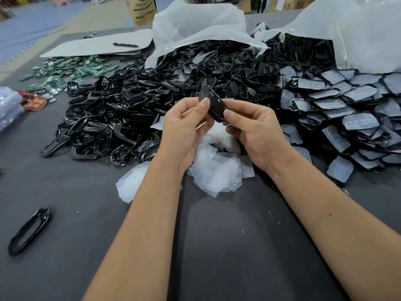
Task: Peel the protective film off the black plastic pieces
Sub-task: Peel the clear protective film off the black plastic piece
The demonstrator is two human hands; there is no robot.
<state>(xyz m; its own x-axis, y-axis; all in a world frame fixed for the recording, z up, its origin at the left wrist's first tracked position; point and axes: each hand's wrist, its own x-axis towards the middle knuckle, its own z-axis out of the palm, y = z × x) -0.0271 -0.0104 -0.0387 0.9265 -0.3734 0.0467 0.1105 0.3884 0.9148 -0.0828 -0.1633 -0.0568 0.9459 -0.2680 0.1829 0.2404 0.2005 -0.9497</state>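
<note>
Dark grey cloth-covered table [217, 246], filling most of the view, evenly lit, without hard shadows. Beyond its far left edge, floor of interlocking foam mats [32, 22] in blue and beige. On the floor past the far edge, a brown paper sack [141, 9] with printed lettering. Cardboard boxes [282, 3] along the far right, partly hidden.

Green circuit boards [71, 69] heaped far left beside silvery button cells [52, 92], black pen [125, 45] on grey board [97, 45] — brown paper sack [141, 9] behind, dark grey table [217, 246]
</note>
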